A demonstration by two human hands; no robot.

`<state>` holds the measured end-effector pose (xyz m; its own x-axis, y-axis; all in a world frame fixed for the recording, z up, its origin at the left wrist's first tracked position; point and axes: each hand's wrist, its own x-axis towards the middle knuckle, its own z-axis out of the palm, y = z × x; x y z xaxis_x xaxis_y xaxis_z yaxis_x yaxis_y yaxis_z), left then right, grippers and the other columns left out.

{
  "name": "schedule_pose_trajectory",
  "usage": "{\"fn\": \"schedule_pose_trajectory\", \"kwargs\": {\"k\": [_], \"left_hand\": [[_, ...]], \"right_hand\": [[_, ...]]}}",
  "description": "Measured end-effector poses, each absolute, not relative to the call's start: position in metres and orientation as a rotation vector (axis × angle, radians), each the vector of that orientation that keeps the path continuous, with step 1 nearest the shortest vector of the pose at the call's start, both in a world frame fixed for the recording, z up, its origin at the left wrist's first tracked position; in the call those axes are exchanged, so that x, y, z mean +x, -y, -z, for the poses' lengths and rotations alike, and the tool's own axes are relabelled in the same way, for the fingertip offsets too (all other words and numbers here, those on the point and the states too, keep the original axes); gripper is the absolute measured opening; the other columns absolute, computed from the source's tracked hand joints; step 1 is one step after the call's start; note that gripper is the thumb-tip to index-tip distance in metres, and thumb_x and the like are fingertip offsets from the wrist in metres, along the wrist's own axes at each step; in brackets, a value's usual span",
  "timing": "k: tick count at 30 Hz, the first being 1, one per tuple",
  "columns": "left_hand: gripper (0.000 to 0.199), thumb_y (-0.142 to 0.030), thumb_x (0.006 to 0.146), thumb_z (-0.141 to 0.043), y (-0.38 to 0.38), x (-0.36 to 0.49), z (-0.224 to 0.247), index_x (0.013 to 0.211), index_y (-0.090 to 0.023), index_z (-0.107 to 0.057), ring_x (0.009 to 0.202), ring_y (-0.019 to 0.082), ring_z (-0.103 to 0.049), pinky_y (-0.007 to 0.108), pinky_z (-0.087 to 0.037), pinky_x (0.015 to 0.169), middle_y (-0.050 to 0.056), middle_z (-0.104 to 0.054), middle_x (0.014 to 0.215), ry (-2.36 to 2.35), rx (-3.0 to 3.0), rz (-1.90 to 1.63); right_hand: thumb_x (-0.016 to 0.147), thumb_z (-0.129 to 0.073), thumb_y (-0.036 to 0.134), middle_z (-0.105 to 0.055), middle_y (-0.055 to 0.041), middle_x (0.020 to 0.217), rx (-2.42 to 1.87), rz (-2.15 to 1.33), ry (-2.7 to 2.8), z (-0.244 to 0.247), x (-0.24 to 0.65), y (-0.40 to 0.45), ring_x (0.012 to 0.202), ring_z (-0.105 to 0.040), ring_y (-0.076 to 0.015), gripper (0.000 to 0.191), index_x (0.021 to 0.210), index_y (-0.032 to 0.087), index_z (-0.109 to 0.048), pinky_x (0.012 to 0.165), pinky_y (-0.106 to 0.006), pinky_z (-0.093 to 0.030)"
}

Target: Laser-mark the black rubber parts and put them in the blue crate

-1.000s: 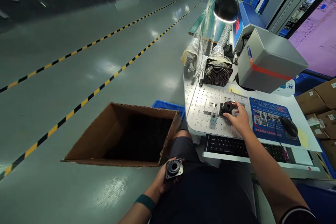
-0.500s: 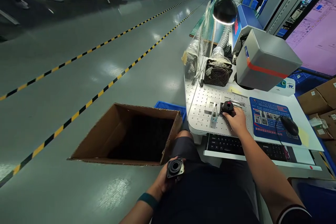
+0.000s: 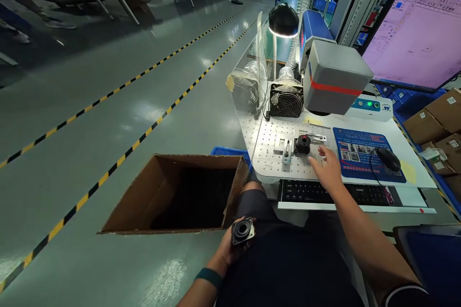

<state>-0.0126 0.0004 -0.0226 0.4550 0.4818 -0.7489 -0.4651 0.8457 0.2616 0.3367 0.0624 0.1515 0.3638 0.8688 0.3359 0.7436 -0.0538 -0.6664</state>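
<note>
My left hand (image 3: 230,245) is closed around a small speaker driver (image 3: 242,230) with a black round cone and a square metal frame, held low over my lap. On the perforated metal plate (image 3: 268,163) of the workbench, a black cylindrical part (image 3: 303,144) with a red dot on top sits between metal stop blocks (image 3: 286,151). It looks like another speaker seen from its back, though I cannot be sure. Just right of it, my right hand (image 3: 327,168) hovers with fingers apart, touching nothing.
A grey machine head (image 3: 338,76) with a red stripe overhangs the plate. Behind stand a fan (image 3: 286,100) and a lit black lamp (image 3: 284,20). A mouse (image 3: 388,159), keyboard (image 3: 306,192) and monitor (image 3: 418,33) are rightward. An open cardboard box (image 3: 154,192) stands left of my leg.
My right hand has let go of the black cylindrical part and drawn back to the right, its fingers opening. The part stays on the plate. My view has turned slightly right.
</note>
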Motion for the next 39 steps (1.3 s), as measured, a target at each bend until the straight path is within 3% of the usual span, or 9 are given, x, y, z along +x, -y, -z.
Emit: {"fn": "schedule_pose_trajectory", "kwargs": {"k": [4,14,26,39], "left_hand": [[0.032,-0.033,0.092,-0.055,-0.002,-0.01,0.021,0.102,-0.006,-0.068,0.054,0.02,-0.063,0.026,-0.048,0.044,0.01,-0.067,0.068,-0.932,0.018,-0.546],[0.03,-0.03,0.093,-0.051,-0.004,-0.002,0.017,0.101,-0.006,-0.067,0.056,0.021,-0.064,0.025,-0.047,0.044,0.011,-0.067,0.069,-0.975,0.034,-0.492],[0.03,-0.029,0.09,-0.053,-0.003,-0.003,0.019,0.101,-0.005,-0.067,0.056,0.021,-0.064,0.026,-0.047,0.044,0.012,-0.068,0.069,-0.968,0.05,-0.545],[0.029,-0.031,0.091,-0.057,-0.002,-0.01,0.024,0.099,-0.006,-0.068,0.058,0.02,-0.063,0.026,-0.046,0.047,0.01,-0.066,0.068,-0.97,0.055,-0.544]], "right_hand": [[0.092,-0.052,0.028,-0.068,-0.0089,0.11,-1.731,-0.127,1.506,-0.138,0.333,0.006,0.103,-0.064,-0.0251,0.031,0.121,0.023,-0.06,0.096,-0.046,-0.051],[0.089,-0.042,0.009,-0.07,-0.009,0.109,-1.722,-0.183,1.662,-0.09,0.316,0.06,0.103,-0.064,-0.0243,0.037,0.119,0.021,-0.061,0.092,-0.046,-0.054],[0.093,-0.047,0.021,-0.071,-0.0092,0.109,-1.741,-0.202,1.64,-0.11,0.325,0.045,0.102,-0.066,-0.0264,0.028,0.116,0.023,-0.063,0.092,-0.048,-0.052],[0.091,-0.051,0.031,-0.067,-0.011,0.11,-1.788,-0.188,1.535,-0.153,0.338,-0.055,0.094,-0.064,-0.0263,0.03,0.117,0.019,-0.061,0.091,-0.048,-0.049]]}}
